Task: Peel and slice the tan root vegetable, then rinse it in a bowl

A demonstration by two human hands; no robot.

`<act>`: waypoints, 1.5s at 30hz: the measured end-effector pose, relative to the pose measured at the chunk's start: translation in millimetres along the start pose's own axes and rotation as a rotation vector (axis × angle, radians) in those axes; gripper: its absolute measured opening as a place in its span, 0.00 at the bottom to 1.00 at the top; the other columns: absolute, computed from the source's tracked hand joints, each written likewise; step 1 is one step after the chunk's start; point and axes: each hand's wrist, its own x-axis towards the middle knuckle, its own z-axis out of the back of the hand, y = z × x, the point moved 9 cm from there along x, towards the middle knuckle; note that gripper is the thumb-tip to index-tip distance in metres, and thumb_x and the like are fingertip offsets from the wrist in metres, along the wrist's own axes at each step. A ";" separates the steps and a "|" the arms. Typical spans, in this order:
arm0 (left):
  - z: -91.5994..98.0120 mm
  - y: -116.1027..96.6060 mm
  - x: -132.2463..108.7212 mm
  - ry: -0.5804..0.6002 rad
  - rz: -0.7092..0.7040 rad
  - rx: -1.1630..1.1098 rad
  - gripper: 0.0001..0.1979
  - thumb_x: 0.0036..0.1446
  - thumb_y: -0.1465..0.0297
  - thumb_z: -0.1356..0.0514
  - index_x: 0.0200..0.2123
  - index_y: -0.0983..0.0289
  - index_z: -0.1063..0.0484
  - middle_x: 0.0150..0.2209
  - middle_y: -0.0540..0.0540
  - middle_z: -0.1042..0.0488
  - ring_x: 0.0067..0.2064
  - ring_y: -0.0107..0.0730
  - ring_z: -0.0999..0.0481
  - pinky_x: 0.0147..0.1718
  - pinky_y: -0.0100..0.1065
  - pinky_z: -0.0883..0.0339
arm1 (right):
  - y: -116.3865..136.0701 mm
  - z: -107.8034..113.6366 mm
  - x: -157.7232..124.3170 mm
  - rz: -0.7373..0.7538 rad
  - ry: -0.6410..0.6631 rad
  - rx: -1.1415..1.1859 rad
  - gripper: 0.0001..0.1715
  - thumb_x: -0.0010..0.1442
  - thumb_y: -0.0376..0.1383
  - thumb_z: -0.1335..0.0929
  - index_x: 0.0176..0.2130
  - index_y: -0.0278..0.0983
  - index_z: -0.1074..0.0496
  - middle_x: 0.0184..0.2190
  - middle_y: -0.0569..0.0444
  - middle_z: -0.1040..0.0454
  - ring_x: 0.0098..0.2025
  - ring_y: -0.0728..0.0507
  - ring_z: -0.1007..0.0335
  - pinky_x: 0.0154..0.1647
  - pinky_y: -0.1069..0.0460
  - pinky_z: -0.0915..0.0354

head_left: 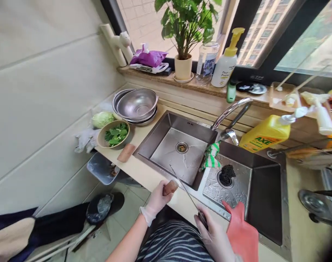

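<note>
One head-worn view looks forward and steeply down, close over the surface (152, 179) and sink (166, 147), left hand (158, 198) and right hand (211, 229) at its lower edge, windowsill (202, 88) at top; seemingly rolled sideways.

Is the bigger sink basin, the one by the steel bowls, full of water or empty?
Empty. The sink basin shows its bare steel floor all over, and its drain is uncovered.

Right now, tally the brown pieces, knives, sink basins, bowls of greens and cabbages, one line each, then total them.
Brown pieces: 2, one in the left hand, one on the counter
Knife: 1, in the right hand
Sink basins: 2, left and right
Bowl of greens: 1
Cabbage: 1
Total: 7
</note>
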 end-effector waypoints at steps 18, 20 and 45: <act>28.4 12.3 -14.1 -0.284 -0.138 0.431 0.16 0.46 0.73 0.38 0.41 0.64 0.32 0.40 0.58 0.25 0.41 0.44 0.26 0.42 0.42 0.34 | 3.3 -61.0 16.5 -0.096 0.294 -0.156 0.18 0.63 0.43 0.42 0.49 0.40 0.35 0.41 0.48 0.23 0.43 0.41 0.26 0.44 0.50 0.35; 29.2 10.8 -14.1 -0.289 -0.146 0.431 0.16 0.46 0.73 0.38 0.41 0.64 0.32 0.40 0.58 0.25 0.41 0.44 0.26 0.41 0.42 0.34 | 5.5 -63.1 16.9 -0.113 0.311 -0.184 0.18 0.63 0.43 0.43 0.49 0.40 0.36 0.41 0.49 0.23 0.43 0.41 0.26 0.44 0.50 0.36; 30.4 9.8 -15.1 -0.325 -0.119 0.346 0.17 0.47 0.74 0.38 0.42 0.62 0.34 0.41 0.57 0.26 0.45 0.46 0.27 0.44 0.44 0.33 | 10.0 -88.9 66.7 -0.106 0.413 -0.442 0.08 0.61 0.37 0.41 0.38 0.38 0.34 0.29 0.53 0.25 0.31 0.45 0.29 0.31 0.54 0.42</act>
